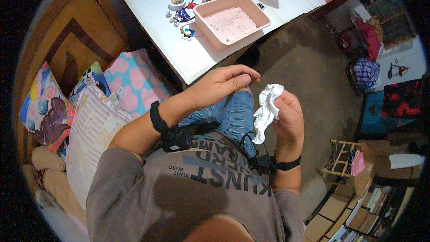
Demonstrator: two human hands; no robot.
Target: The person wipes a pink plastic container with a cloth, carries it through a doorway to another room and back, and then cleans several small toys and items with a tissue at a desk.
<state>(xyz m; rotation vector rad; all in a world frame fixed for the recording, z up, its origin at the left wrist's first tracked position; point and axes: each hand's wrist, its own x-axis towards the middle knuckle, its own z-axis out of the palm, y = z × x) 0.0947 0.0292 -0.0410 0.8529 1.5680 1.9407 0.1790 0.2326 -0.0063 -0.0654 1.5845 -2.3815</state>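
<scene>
- The white crumpled sheet, whether paper or thin cloth I cannot tell, is hanging above the person's right knee side, in front of the torso and short of the worktop.
- The right hand is gripping it, thumb and fingers pinching its right edge in the upper half.
- The left hand is hovering with fingers extended and nothing visibly held; its palm side is hidden. Its fingertips are pointing rightward, lying just beside the sheet's upper end, seemingly not touching it.
- So the sheet is sitting between the two hands, to the right of the left one and directly against the right one, which is the nearer.
- The sheet's long axis is running from upper right to lower left: its bunched upper end is pointing toward the worktop, its narrower tail toward the lap.
- Beyond both hands, the pink basin is standing on the worktop, well apart from the sheet.
</scene>
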